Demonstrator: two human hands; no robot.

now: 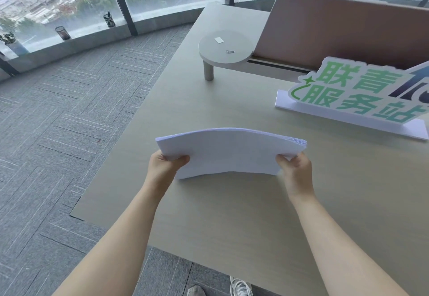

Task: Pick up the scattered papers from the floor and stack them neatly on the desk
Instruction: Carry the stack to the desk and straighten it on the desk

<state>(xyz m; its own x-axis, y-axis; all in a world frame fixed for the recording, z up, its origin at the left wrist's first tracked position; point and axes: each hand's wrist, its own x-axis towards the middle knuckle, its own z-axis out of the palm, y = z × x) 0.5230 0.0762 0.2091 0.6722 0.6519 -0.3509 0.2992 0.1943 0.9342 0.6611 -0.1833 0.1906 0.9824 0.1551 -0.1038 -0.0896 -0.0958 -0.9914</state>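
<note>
A stack of white papers is held just above the beige desk, bowed upward in the middle. My left hand grips its left edge with the thumb on top. My right hand pinches the right edge the same way. The sheets look roughly aligned, with their edges fanned slightly at the far right corner. The near edge of the stack hangs a little above the desk top and casts a shadow on it. No loose paper shows on the grey carpet in view.
A green and white standing sign sits on the desk to the right. A small round shelf with a paper clip stands farther back beside a brown divider. Two pen cups rest on the window sill. My shoes show below the desk edge.
</note>
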